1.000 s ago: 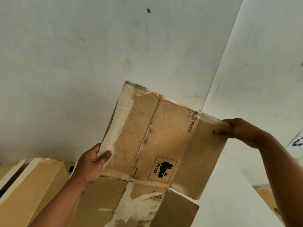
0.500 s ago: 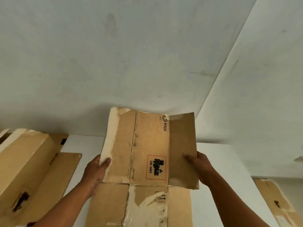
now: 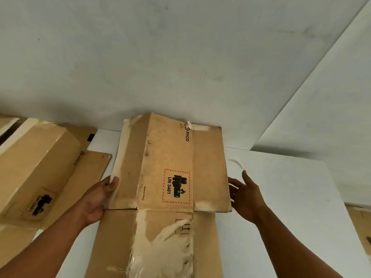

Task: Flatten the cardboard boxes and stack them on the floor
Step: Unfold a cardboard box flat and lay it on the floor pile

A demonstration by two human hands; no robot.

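1. The right hand (image 3: 246, 194) has let go of the cardboard box (image 3: 166, 167); it now hovers just beside the right edge, fingers spread.
2. The left hand (image 3: 98, 199) still pinches the left flap, thumb in front.
3. The box is over a white counter (image 3: 281, 197), with its top near a pale wall (image 3: 180, 57). Another box (image 3: 36, 163) lies to the left.

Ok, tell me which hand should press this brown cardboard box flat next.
Right, probably: the right hand is open and free beside the brown cardboard box, while the left hand grips the box's raised left flap, thumb on top.
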